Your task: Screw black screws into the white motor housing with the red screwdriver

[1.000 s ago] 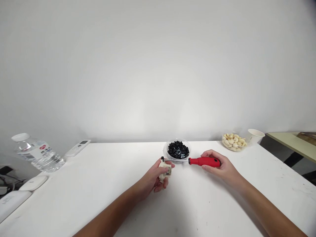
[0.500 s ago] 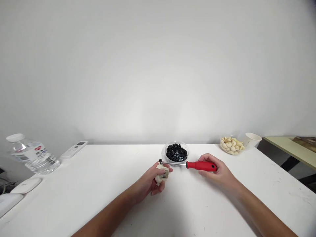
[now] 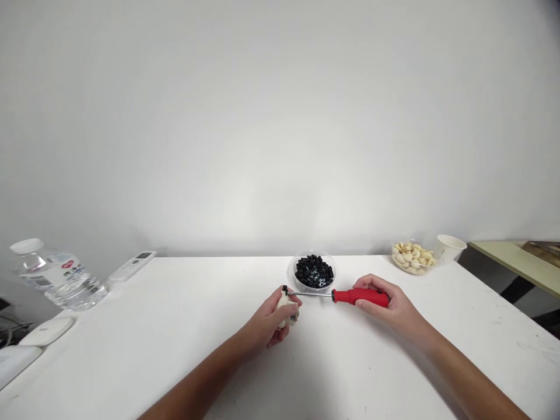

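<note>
My left hand is closed around a small cream-coloured part with a black piece at its top; my thumb and fingers cover much of it. In my right hand is a screwdriver with a red handle, held almost level. Its thin metal shaft points left and reaches the part just beside the black piece. Whether the tip sits in a screw is too small to tell. Just behind the shaft stands a clear round bowl of shiny black pieces.
At the back right, a clear bowl of pale beans or nuts stands beside a white paper cup. To the left are a water bottle, a white remote control and white rounded objects. A wall rises behind the table.
My left thumb has moved further across the cream-coloured part, covering most of the greyish area that showed before. The screwdriver and my right hand have shifted slightly right and down in the view.
</note>
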